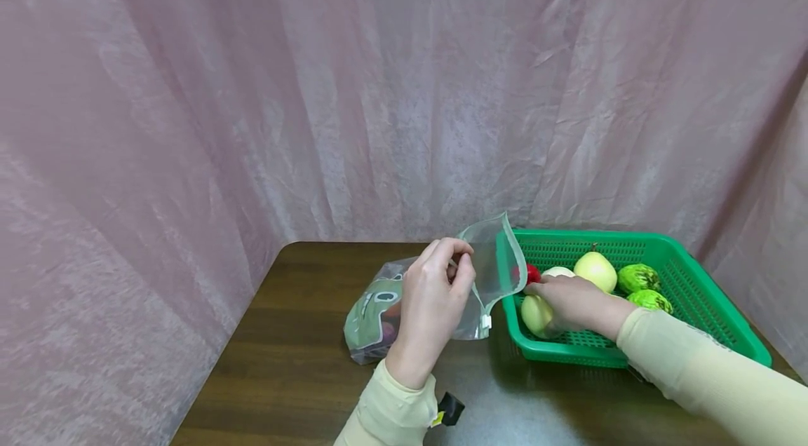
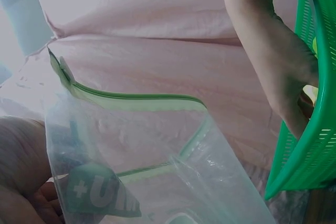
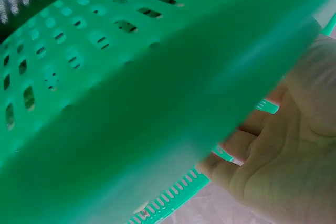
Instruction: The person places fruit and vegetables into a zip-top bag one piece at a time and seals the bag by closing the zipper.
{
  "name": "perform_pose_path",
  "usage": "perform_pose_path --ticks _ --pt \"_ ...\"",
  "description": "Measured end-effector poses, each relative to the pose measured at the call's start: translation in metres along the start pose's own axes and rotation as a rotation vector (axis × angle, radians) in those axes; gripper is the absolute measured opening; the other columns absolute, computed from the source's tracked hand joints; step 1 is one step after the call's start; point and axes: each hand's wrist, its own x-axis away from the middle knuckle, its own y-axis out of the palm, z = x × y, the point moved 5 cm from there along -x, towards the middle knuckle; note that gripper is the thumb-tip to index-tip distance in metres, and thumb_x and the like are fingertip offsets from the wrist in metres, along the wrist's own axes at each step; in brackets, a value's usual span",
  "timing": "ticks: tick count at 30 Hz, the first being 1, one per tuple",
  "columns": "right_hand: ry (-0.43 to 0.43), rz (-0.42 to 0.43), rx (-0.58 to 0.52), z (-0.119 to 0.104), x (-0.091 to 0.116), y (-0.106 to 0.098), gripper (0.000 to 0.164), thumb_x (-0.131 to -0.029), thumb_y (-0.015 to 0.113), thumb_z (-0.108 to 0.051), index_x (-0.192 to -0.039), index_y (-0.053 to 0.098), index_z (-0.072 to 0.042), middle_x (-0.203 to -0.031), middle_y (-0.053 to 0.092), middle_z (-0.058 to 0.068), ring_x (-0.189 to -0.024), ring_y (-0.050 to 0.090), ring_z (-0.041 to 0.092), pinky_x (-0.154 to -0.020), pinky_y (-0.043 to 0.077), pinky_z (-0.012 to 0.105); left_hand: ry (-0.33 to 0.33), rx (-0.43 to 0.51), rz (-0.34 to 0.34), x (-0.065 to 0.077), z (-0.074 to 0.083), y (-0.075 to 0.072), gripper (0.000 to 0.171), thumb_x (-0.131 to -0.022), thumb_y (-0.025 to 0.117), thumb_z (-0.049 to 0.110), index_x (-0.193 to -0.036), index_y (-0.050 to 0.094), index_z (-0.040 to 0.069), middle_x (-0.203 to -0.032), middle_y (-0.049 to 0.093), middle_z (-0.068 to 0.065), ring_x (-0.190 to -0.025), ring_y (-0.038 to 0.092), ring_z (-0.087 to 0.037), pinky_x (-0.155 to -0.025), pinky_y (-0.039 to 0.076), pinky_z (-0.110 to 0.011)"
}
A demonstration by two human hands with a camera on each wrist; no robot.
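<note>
At the middle of the table my left hand (image 1: 435, 292) pinches the edge of a clear slider zip bag (image 1: 499, 249) by its mouth. The mouth gapes toward the basket, edged with a green zip strip (image 2: 142, 97) and a white slider (image 1: 486, 321). Lower down, the bag has a green printed face (image 1: 375, 313), and purple and orange things show inside. Inside the green basket (image 1: 631, 235), my right hand (image 1: 577, 302) reaches down with its fingertips at a red item (image 1: 532, 273), beside a pale green round fruit (image 1: 536, 315). Whether those fingers grip something I cannot tell.
A pale yellow-green fruit with a stem (image 1: 595, 271) and two bumpy green ones (image 1: 639, 278) lie in the basket, along with a whitish one (image 1: 559, 271). The basket stands on the right of a brown wooden table (image 1: 271, 348). Pink curtains (image 1: 404, 95) hang behind.
</note>
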Motion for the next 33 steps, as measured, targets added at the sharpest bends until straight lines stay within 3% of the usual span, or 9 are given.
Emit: perform_pose_path --ticks 8,11,16,27,33 --pt "0.0 0.046 0.024 0.024 -0.004 0.022 0.068 -0.064 0.105 -0.03 -0.122 0.073 -0.015 -0.098 0.068 0.001 -0.089 0.065 0.027 -0.072 0.057 0.052 0.015 -0.003 0.009 -0.003 0.001 -0.001 0.01 -0.103 0.069 0.003 -0.104 0.078 0.007 -0.091 0.069 0.001 -0.072 0.059 -0.012 -0.064 0.052 -0.025" --pt "0.003 0.068 0.035 0.015 0.001 0.014 0.064 -0.063 0.103 -0.028 -0.118 0.073 -0.014 -0.095 0.067 0.001 -0.085 0.065 0.027 -0.069 0.056 0.051 0.015 -0.008 0.007 -0.003 0.001 -0.001 0.01 -0.103 0.069 0.003 -0.104 0.078 0.007 -0.091 0.069 0.0 -0.072 0.06 -0.012 -0.065 0.053 -0.025" --pt "0.052 0.032 0.032 -0.011 0.014 -0.011 0.059 -0.066 0.102 -0.028 -0.116 0.074 -0.012 -0.096 0.068 0.0 -0.088 0.067 0.025 -0.071 0.058 0.047 0.012 -0.01 0.018 0.0 0.002 -0.001 0.011 -0.102 0.068 0.002 -0.103 0.078 0.008 -0.092 0.07 0.001 -0.072 0.061 -0.012 -0.065 0.054 -0.025" --pt "0.095 0.176 -0.074 -0.011 0.034 -0.029 0.062 -0.066 0.099 -0.028 -0.121 0.076 -0.013 -0.104 0.072 0.002 -0.079 0.065 0.021 -0.063 0.05 0.038 -0.004 -0.007 0.014 0.001 0.002 -0.002 0.012 -0.103 0.067 0.003 -0.104 0.078 0.007 -0.092 0.07 0.001 -0.072 0.061 -0.01 -0.065 0.054 -0.025" --pt "0.144 0.27 -0.122 -0.012 0.046 -0.045 0.068 -0.069 0.102 -0.036 -0.127 0.075 -0.012 -0.114 0.076 0.006 -0.091 0.068 0.026 -0.064 0.051 0.042 -0.011 -0.007 0.007 0.001 0.001 -0.003 0.011 -0.104 0.068 0.003 -0.104 0.078 0.007 -0.093 0.071 0.001 -0.072 0.061 -0.011 -0.066 0.055 -0.025"
